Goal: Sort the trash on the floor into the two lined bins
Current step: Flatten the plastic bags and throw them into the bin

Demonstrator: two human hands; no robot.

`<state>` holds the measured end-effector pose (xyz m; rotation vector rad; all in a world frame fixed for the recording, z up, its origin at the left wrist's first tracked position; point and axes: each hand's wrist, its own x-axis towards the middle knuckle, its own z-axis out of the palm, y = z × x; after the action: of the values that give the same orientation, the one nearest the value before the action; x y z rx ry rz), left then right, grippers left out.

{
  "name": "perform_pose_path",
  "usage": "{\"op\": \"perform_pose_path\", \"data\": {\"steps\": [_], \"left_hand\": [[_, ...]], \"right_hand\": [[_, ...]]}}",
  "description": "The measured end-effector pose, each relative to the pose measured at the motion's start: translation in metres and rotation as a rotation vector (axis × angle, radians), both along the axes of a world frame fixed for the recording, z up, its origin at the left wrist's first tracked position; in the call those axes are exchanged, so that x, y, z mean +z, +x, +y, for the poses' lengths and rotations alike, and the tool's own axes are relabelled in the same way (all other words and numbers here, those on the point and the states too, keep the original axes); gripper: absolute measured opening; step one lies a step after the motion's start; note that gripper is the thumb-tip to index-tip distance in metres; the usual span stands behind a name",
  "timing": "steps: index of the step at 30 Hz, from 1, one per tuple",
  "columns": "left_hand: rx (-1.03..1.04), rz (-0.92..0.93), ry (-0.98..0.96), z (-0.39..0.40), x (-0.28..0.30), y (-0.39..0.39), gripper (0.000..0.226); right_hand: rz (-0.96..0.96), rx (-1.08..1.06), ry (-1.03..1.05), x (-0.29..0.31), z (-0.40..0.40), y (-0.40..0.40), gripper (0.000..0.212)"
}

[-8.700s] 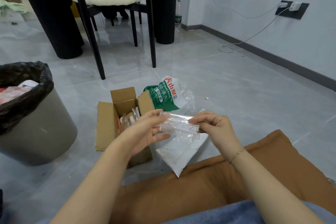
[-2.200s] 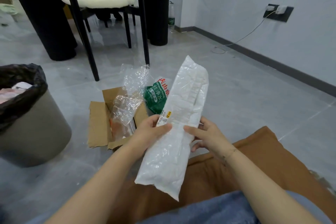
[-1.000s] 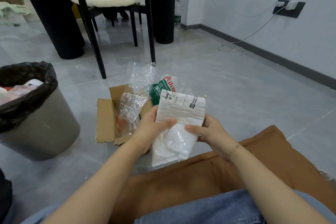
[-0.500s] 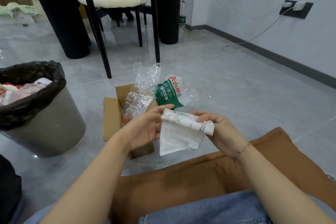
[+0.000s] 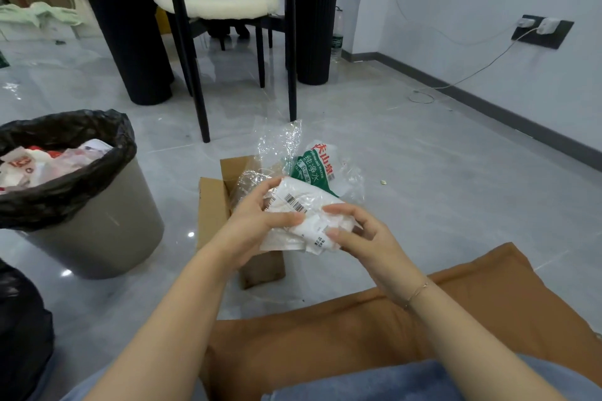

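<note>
The white mailer bag [image 5: 303, 221], which I held up long and flat a couple of seconds ago and then folded in half and rolled, is now crumpled into a tight wad with its barcode label facing up. My left hand [image 5: 257, 221] has closed around its left side, and my right hand [image 5: 355, 234] now curls over its near right end instead of pinching the roll.

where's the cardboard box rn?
In the head view the cardboard box sits open on the floor at centre, right of the grey lined bin, just beyond the left hand, with clear plastic wrap sticking out.
</note>
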<state>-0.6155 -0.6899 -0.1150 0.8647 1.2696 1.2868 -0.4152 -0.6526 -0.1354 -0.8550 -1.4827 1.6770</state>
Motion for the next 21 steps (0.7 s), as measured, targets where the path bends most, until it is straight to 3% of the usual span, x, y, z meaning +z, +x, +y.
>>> {"op": "perform_pose_path", "data": {"steps": [5, 8, 11, 13, 16, 19, 21], "left_hand": [[0.159, 0.081, 0.150, -0.027, 0.023, -0.049, 0.065], [0.299, 0.149, 0.204, -0.039, 0.032, -0.086, 0.065], [0.431, 0.311, 0.320, -0.046, 0.039, -0.117, 0.053], [0.661, 0.564, 0.353, -0.056, 0.037, -0.153, 0.042], [1.081, 0.942, 0.163, -0.065, 0.030, -0.196, 0.033], [1.231, 0.924, 0.003, -0.063, 0.006, -0.224, 0.034], [1.260, 0.914, -0.051, -0.057, -0.010, -0.229, 0.033]], "right_hand": [[0.090, -0.057, -0.028, 0.020, -0.010, -0.066, 0.061], [0.123, -0.088, -0.060, 0.040, -0.007, -0.117, 0.055], [0.132, -0.120, 0.003, 0.057, -0.004, -0.165, 0.051], [0.119, -0.118, 0.060, 0.067, -0.001, -0.205, 0.050], [0.064, -0.127, 0.197, 0.081, 0.007, -0.249, 0.041], [0.022, -0.126, 0.439, 0.088, 0.013, -0.293, 0.028], [-0.062, -0.129, 0.712, 0.091, 0.019, -0.321, 0.020]]}}
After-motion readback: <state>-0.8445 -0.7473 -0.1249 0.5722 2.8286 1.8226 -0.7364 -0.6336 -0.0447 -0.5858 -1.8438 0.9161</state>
